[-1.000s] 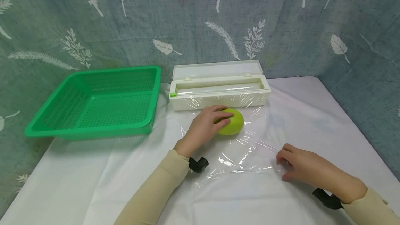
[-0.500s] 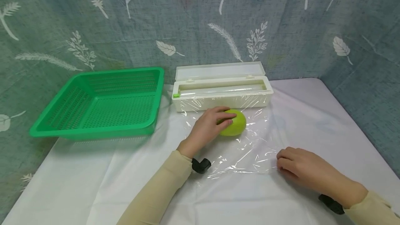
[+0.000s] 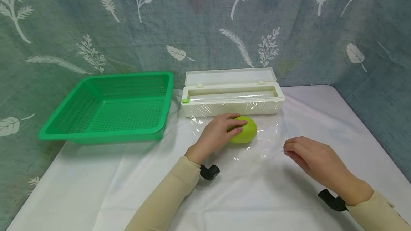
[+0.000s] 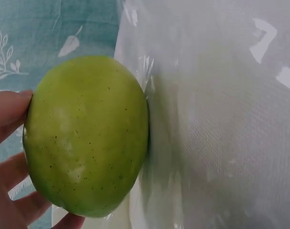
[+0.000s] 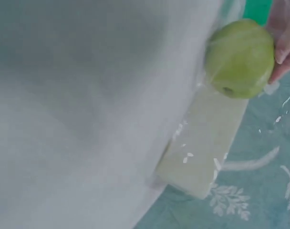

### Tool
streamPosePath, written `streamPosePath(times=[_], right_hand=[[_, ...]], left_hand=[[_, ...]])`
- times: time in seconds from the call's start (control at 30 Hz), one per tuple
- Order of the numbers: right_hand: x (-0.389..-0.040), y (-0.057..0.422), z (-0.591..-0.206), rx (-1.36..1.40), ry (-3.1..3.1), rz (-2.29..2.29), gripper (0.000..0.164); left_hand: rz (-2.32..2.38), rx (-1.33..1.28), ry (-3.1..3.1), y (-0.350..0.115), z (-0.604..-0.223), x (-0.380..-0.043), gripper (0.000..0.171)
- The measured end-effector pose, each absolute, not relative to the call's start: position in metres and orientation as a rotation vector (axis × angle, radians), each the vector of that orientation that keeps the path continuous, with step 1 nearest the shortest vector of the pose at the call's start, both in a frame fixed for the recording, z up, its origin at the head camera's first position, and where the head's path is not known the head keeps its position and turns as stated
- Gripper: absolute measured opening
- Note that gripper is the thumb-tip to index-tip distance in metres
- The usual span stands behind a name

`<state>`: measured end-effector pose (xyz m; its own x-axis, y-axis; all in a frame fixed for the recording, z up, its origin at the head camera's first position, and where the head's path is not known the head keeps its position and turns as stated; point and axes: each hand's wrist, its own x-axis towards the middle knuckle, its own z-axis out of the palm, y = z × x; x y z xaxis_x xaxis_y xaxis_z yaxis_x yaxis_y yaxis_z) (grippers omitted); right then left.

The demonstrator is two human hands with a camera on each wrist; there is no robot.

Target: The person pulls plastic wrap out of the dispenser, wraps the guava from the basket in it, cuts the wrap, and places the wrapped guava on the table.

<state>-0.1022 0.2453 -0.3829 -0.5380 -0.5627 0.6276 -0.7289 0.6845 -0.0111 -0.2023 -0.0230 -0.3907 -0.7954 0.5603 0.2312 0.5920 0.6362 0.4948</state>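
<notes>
A smooth green mango (image 3: pixel 245 130), dotted with dark specks, lies on clear cling film (image 3: pixel 269 134) spread over the table. My left hand (image 3: pixel 214 136) grips it from the left side; in the left wrist view its fingers (image 4: pixel 10 112) curl along the fruit's edge. Off to the right, my right hand (image 3: pixel 316 158) is raised a little above the table and pinches the film's near right edge between bent fingers and thumb. Behind the mango stands a white cling film dispenser (image 3: pixel 232 109), its lid tipped back and the roll (image 3: pixel 232 96) showing inside. The film runs from it toward me.
A green perforated basket (image 3: pixel 157 130) stands at the back left. White cloth (image 3: pixel 128 191) covers the table. A patterned grey-green curtain (image 3: pixel 205 27) hangs behind and along the right side.
My right hand has closed its fingers on the film's edge and risen slightly from the table. My left hand stays on the mango. The whole head view has shifted slightly.
</notes>
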Motion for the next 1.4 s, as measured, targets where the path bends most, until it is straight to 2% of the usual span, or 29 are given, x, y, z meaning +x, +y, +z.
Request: streamPosePath(times=[0.37,0.5,0.63,0.8,0.97,1.23,1.4], right_hand=[[-0.113,0.233,-0.362,0.858,-2.229,0.636,0.033],[-0.117,0.221,-0.358,0.807,-2.241,0.756,0.013],[-0.120,0.205,-0.347,0.731,-2.291,0.946,0.033],[-0.131,0.186,-0.339,0.760,-2.269,1.162,0.025],[-0.155,0.175,-0.350,0.770,-2.233,1.247,0.018],[-0.180,0.155,-0.356,0.650,-2.314,1.312,0.007],[-0.184,0.144,-0.348,0.565,-2.328,1.504,0.011]], left_hand=[[-0.823,-1.029,-2.799,-0.026,-0.390,-0.203,0.029],[-0.844,-1.034,-2.800,-0.027,-0.391,-0.204,0.029],[-0.870,-1.046,-2.796,-0.027,-0.391,-0.205,0.028],[-0.870,-1.062,-2.803,-0.027,-0.391,-0.204,0.028],[-0.919,-1.056,-2.797,-0.030,-0.390,-0.205,0.028],[-0.998,-1.139,-2.752,-0.032,-0.393,-0.209,0.026],[-1.087,-1.139,-2.735,-0.035,-0.396,-0.213,0.026]])
